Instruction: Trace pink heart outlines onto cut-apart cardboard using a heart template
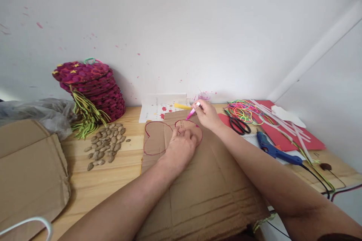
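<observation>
A large brown cardboard sheet [203,180] lies on the table in front of me. On its left part a heart outline [154,154] is drawn in dark pink. My left hand [181,145] lies with its fingers spread over a cardboard cutout [195,135] with a rounded, dark-edged rim, pressing it onto the sheet. The hand hides part of the cutout. My right hand [207,115] grips a pink marker [191,113], its tip at the cutout's top edge.
Left are peanuts [106,143], a purple piñata-like shape [96,86] with green tassels and another cardboard piece [31,173]. Right are black-handled scissors [240,125], colored cords [246,111], a blue glue gun [278,152] and red paper [299,135]. White paper [148,107] lies behind.
</observation>
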Demonstrator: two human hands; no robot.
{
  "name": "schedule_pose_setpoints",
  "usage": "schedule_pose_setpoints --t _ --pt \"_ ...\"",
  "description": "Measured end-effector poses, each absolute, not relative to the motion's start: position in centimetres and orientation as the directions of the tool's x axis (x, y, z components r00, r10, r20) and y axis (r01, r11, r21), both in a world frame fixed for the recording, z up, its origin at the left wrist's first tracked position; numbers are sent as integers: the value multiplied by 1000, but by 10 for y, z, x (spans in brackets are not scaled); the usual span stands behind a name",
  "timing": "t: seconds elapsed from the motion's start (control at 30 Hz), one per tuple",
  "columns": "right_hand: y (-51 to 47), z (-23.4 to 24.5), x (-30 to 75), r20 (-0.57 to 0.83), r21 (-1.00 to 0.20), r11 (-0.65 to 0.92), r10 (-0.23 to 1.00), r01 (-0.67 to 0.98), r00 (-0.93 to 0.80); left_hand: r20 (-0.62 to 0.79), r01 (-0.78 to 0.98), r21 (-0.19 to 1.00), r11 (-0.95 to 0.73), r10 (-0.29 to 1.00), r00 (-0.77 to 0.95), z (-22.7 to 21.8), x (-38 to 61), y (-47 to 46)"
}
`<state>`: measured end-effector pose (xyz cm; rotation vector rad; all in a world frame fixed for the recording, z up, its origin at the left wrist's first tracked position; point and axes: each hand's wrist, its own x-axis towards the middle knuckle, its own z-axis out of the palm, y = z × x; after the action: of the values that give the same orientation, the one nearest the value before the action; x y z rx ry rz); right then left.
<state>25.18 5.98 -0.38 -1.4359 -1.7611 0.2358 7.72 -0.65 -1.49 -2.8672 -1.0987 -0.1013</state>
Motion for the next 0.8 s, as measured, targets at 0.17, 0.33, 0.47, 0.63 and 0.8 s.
schedule_pose_setpoints --t 0.17,0.33,0.47,0.63,0.8 --pt "59 -5 255 473 -605 313 881 732 14 63 672 -23 -740 670 740 -14 78 -6" --pt "54 -6 261 471 -605 296 881 739 32 65 678 -22 -734 676 734 -11 78 -8" --pt "49 -5 265 466 -605 288 884 742 36 63 676 -19 -736 674 736 -11 78 -7" --pt "43 -3 269 472 -594 282 881 753 42 69 674 -6 -739 672 737 -11 77 -6" --pt "37 0 272 480 -578 263 875 772 61 57 672 4 -741 671 739 -8 76 -7"
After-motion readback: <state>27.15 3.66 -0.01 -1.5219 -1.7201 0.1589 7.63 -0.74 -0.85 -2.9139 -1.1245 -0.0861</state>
